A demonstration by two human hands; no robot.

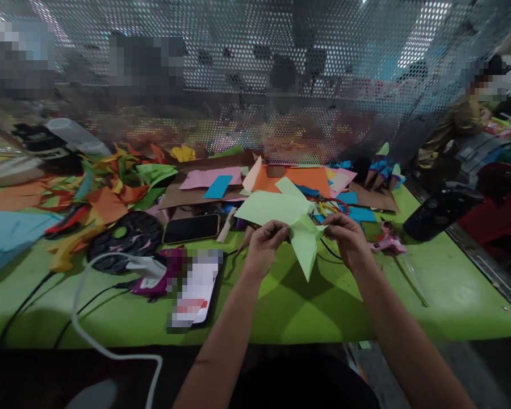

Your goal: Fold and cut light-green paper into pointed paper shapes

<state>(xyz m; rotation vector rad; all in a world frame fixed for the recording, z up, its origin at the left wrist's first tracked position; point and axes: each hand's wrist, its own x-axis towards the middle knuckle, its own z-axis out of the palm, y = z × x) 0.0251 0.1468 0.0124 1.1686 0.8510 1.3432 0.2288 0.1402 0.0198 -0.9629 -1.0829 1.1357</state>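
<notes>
A folded light-green paper piece (305, 244) hangs between my two hands above the table, its pointed end downward. My left hand (266, 241) pinches its left corner between thumb and fingers. On the other side, my right hand (344, 236) pinches the right corner. Just behind lies a flat sheet of pale green paper (266, 208). Scissors with red and yellow handles (336, 203) lie partly hidden behind my right hand.
Left on the green table (306, 318) are a phone with lit screen (197, 287), a dark phone (191, 228), a purple glue gun (157, 278), a yellow glue gun (74, 247) and a black round tray (125, 241). A dark bottle (440, 211) lies right. Perforated metal (247, 113) stands behind.
</notes>
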